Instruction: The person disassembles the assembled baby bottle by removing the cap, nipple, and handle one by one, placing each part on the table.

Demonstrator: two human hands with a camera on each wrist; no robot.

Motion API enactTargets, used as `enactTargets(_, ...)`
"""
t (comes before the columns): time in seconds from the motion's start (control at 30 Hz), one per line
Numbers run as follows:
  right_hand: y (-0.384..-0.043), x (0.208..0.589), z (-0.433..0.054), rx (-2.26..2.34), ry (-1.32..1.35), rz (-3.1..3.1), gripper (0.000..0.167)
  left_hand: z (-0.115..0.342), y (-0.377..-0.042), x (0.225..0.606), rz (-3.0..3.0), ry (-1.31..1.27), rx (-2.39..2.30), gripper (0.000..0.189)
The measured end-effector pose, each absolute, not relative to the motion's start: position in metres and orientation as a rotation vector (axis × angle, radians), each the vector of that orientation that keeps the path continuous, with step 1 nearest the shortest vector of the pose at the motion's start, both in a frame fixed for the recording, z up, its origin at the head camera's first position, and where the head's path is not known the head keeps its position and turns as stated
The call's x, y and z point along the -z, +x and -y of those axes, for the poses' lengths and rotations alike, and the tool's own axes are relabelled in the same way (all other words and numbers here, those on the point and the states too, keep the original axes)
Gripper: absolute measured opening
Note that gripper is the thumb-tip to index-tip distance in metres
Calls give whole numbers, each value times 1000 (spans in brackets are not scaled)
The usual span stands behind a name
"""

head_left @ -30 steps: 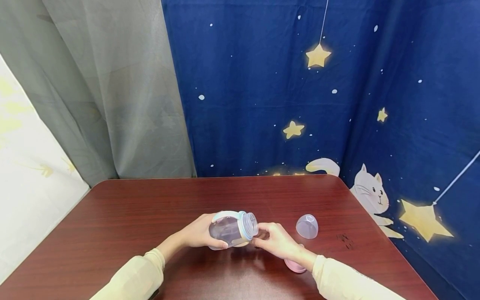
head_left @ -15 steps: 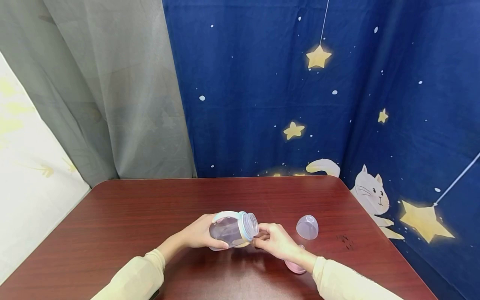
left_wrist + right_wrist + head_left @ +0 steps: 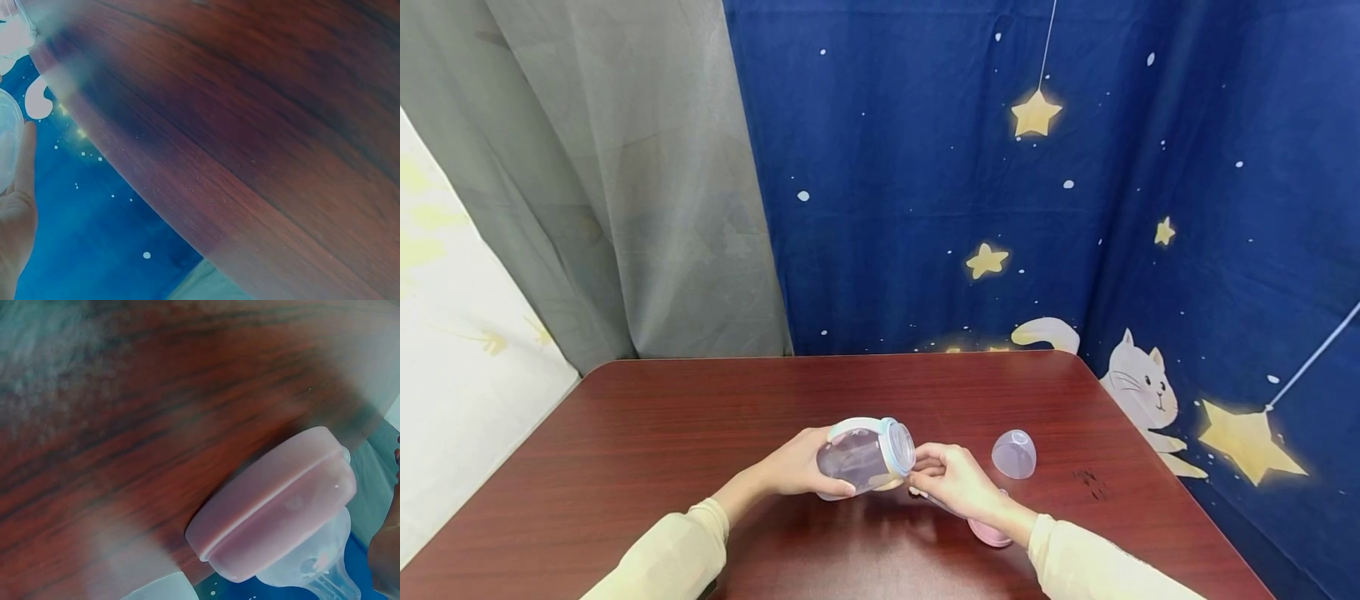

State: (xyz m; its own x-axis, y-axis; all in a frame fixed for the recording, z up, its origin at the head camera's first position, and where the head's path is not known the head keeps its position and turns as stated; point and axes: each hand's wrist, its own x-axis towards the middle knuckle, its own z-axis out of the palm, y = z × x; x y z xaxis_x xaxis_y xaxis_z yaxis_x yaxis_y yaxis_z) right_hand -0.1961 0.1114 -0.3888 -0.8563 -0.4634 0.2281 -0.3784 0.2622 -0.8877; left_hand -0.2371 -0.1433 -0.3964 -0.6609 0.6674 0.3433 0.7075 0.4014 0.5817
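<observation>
A clear baby bottle [image 3: 852,463] is tilted on its side above the table, its mouth to the right. My left hand [image 3: 799,468] grips its body from the left, the thumb across the near side. Around the neck sits a pale blue ring [image 3: 896,447] with white handles [image 3: 854,424]. At the mouth, my right hand [image 3: 953,477] has curled fingers that seem to pinch the lower handle; the contact is partly hidden. Below the right wrist lies a pink collar [image 3: 281,509] with a clear teat [image 3: 322,562]. The left wrist view catches only the bottle's edge [image 3: 9,140].
A clear domed cap [image 3: 1014,455] stands on the dark red wooden table [image 3: 760,392], right of my right hand. Dark marks [image 3: 1090,481] show on the tabletop beyond it. Blue starry and grey curtains [image 3: 685,208] hang behind the table's far edge.
The blue ring with handles has slid right along the neck toward the mouth, covering threads that showed earlier. My right hand has shifted slightly right; my left hand stays nearly still.
</observation>
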Motion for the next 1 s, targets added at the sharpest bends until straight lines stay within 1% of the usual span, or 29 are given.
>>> enactTargets(0.2, -212, 414, -118, 1679, -810, -2434, 18, 144, -238, 398, 2578, -1278, 1109, 64)
enactTargets(0.3, -211, 411, -120, 1656, -838, -2460, 17, 145, -237, 398, 2596, -1256, 1111, 65)
enactTargets(0.43, -203, 397, -121, 1646, -875, -2477, 15, 145, -236, 397, 2599, -1244, 1123, 66)
enactTargets(0.67, -193, 379, -123, 1636, -839, -2490, 14, 146, -237, 399, 2600, -1239, 1114, 68)
enactTargets(0.87, -193, 374, -129, 1653, -847, -2478, 14, 147, -236, 399, 2631, -1219, 1097, 65)
enactTargets(1.0, -196, 370, -134, 1665, -865, -2479, 15, 148, -237, 399, 2635, -1215, 1062, 69)
